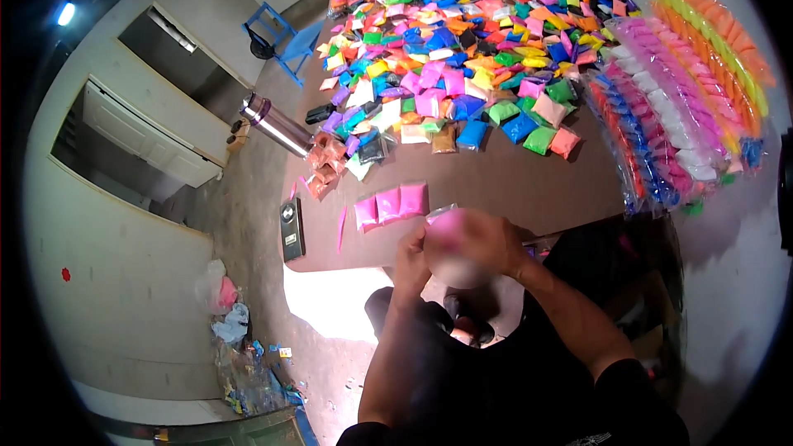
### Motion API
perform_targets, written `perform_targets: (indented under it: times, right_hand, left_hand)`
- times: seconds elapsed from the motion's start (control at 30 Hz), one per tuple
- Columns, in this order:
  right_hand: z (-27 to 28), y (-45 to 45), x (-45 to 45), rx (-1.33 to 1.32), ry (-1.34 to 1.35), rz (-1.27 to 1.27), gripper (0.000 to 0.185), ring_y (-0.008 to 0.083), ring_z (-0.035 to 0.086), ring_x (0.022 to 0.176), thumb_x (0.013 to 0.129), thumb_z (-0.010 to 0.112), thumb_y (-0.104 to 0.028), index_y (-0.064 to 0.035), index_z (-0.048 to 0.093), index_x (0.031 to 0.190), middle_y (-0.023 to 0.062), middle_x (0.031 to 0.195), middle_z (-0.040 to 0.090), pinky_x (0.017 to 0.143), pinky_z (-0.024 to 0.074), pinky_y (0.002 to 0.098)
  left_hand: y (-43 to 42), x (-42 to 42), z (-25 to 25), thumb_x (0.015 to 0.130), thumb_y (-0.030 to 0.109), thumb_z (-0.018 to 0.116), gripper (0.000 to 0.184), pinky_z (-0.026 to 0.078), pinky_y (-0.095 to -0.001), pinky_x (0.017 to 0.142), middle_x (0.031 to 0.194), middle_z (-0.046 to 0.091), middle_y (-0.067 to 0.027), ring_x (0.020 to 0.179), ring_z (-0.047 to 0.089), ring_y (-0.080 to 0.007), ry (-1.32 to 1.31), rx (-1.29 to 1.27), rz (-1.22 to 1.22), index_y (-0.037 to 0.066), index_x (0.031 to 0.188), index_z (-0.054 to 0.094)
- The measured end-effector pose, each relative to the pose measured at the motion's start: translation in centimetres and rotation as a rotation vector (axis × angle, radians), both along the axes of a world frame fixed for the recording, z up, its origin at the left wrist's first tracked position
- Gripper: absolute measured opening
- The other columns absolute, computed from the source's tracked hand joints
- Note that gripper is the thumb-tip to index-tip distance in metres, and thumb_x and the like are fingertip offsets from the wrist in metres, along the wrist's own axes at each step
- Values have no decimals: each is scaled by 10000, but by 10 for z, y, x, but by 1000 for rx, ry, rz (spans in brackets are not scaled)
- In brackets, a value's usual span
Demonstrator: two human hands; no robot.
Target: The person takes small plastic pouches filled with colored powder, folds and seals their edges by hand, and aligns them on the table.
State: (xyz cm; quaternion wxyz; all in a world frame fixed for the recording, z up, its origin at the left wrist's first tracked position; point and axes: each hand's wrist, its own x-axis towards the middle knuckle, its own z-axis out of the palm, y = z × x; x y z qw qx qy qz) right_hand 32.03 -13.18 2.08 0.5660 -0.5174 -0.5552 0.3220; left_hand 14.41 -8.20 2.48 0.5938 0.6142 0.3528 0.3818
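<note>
My left hand point(411, 256) and my right hand point(496, 241) meet at the table's front edge, fingers closed around a small pink packet point(447, 225). A clear plastic edge sticks out at its top. The lower part of the packet and some fingertips are blurred. Just beyond my left hand lies a joined row of pink packets point(391, 205) in clear film. A thin pink strip point(341, 230) rests to their left.
A heap of small colourful packets point(462, 58) covers the far table point(512, 186). Long bagged rows of packets point(661, 107) lie at right. On the left are a black device with a dial point(292, 230), reddish-brown packets point(325, 161) and a metal flask point(277, 124). A blue chair point(289, 41) stands behind.
</note>
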Motion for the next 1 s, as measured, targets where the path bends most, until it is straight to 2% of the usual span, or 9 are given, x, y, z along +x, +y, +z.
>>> perform_targets:
  times: [0.07,0.13,0.23,0.47,0.53,0.67,0.73,0.9,1.0]
  right_hand:
    - [1,-1,0,-87,12,9,129,165,558,612,922,681,-118,6,662,954,128,733,630,588,462,333]
    - [-9,4,2,-60,-1,22,184,47,546,664,945,693,-126,1,681,1078,10,777,641,597,455,251]
    - [-3,3,-1,-90,145,13,164,130,535,619,926,693,-139,19,653,940,85,720,610,576,446,316]
    - [0,1,0,-96,80,-6,175,115,518,618,931,700,-155,14,654,922,62,711,597,573,439,305]
    - [0,2,1,-100,60,40,178,23,507,648,965,697,-155,16,677,1009,-27,720,605,564,422,242]
    - [-1,1,-1,-95,141,8,177,24,503,641,956,707,-155,14,677,999,-25,710,595,558,418,243]
    - [0,1,0,-82,155,-25,169,84,503,623,930,710,-162,3,674,934,32,706,593,562,425,286]
    - [1,0,0,-105,107,-4,163,65,522,643,931,706,-148,12,678,948,16,710,598,577,439,268]
    - [4,-1,-1,-88,107,-4,142,56,534,656,930,705,-124,12,680,964,12,716,603,586,449,258]
  left_hand:
    - [5,-5,-13,990,106,667,104,462,-218,759,920,658,46,847,566,-47,26,-3,11,18,1038,696]
    - [6,-7,-14,999,129,682,135,445,-217,676,842,630,47,785,544,-44,60,13,12,24,919,654]
    - [-5,9,12,1003,130,676,163,420,-216,645,804,591,58,744,511,-39,35,-53,81,28,884,631]
    - [-2,2,4,1002,122,662,112,365,-194,651,808,564,84,725,455,-24,-23,-80,56,42,923,664]
    - [-2,3,4,1001,127,666,117,359,-193,646,806,563,84,717,447,-25,-56,-64,60,40,924,663]
    - [-3,4,6,1003,126,664,117,373,-199,656,809,569,80,727,459,-27,-53,-36,30,35,931,666]
    - [-5,7,11,1006,118,657,111,388,-201,669,812,576,75,736,471,-30,-6,-78,74,31,939,670]
    - [-4,6,6,1006,125,660,120,388,-197,669,811,577,74,735,475,-30,-18,-94,102,32,933,671]
    - [0,-2,-1,989,75,671,79,451,-206,671,848,655,40,752,561,-42,-59,-120,63,19,939,696]
